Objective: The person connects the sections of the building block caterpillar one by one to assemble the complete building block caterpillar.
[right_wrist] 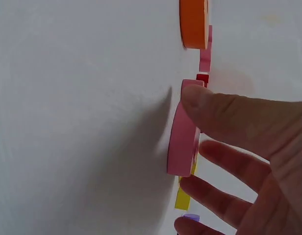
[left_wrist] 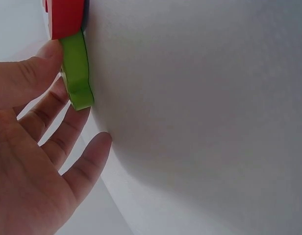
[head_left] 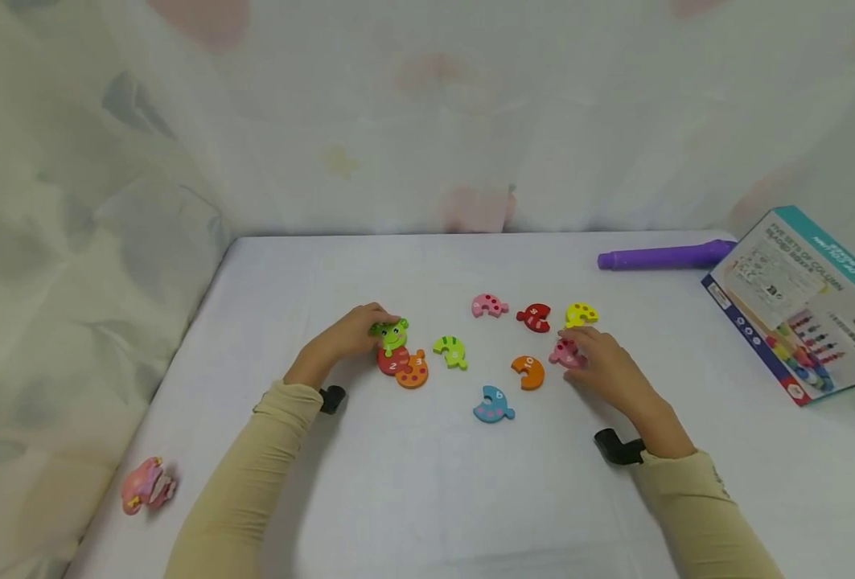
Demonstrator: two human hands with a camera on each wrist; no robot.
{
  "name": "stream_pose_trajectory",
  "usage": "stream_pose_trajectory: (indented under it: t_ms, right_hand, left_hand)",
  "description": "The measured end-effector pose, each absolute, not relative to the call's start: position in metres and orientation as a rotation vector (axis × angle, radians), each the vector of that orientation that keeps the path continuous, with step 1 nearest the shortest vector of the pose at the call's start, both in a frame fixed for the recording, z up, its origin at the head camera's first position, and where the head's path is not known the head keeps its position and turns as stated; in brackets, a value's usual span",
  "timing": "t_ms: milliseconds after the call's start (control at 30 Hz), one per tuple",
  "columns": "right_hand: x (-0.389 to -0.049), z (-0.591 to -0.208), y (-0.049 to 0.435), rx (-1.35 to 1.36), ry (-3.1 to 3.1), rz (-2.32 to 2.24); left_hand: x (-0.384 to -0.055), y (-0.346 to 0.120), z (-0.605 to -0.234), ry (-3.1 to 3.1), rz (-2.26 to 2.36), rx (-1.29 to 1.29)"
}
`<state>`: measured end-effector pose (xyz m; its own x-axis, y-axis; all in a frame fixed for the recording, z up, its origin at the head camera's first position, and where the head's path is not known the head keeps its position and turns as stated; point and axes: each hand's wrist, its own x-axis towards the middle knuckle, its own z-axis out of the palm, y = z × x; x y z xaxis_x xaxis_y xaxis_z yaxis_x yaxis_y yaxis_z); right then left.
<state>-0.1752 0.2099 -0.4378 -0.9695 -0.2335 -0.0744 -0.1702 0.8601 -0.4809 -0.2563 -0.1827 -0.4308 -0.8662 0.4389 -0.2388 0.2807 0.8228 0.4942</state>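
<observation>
My left hand (head_left: 351, 331) holds a green caterpillar-head puzzle piece (head_left: 394, 334) with a smiling face, its thumb on the edge in the left wrist view. That head joins a red piece (head_left: 391, 363) numbered 2, which joins an orange dotted piece (head_left: 416, 375) numbered 3. My right hand (head_left: 608, 370) pinches a pink dotted puzzle piece (right_wrist: 183, 137) between thumb and fingers. Near it lie a yellow piece (head_left: 579, 312), a red piece (head_left: 538, 316) and an orange piece (head_left: 536, 375) numbered 10. Between the hands are a green striped piece (head_left: 454, 348) and a blue piece (head_left: 495, 412).
Another pink dotted piece (head_left: 490, 302) lies farther back. At the back right, a purple stick-like object (head_left: 662, 256) reaches to a printed toy box (head_left: 796, 314). A small pink figure (head_left: 145, 485) sits at the table's left edge. Fabric (head_left: 398, 121) hangs behind the table.
</observation>
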Motion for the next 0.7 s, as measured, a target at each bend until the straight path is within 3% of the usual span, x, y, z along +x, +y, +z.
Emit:
stream_pose_trajectory:
  t_ms: [200, 500, 700]
  right_hand:
    - [-0.176, -0.438, 0.206, -0.239, 2.972, -0.546]
    - [-0.191, -0.432, 0.187, 0.177, 2.969, -0.224]
    - [-0.196, -0.429, 0.181, 0.216, 2.838, -0.188]
  left_hand:
    - [-0.257, -0.183, -0.432, 2.661, 0.639, 0.531]
    - [-0.259, -0.186, -0.434, 2.662, 0.666, 0.544]
    - [-0.257, -0.184, -0.433, 2.657, 0.654, 0.55]
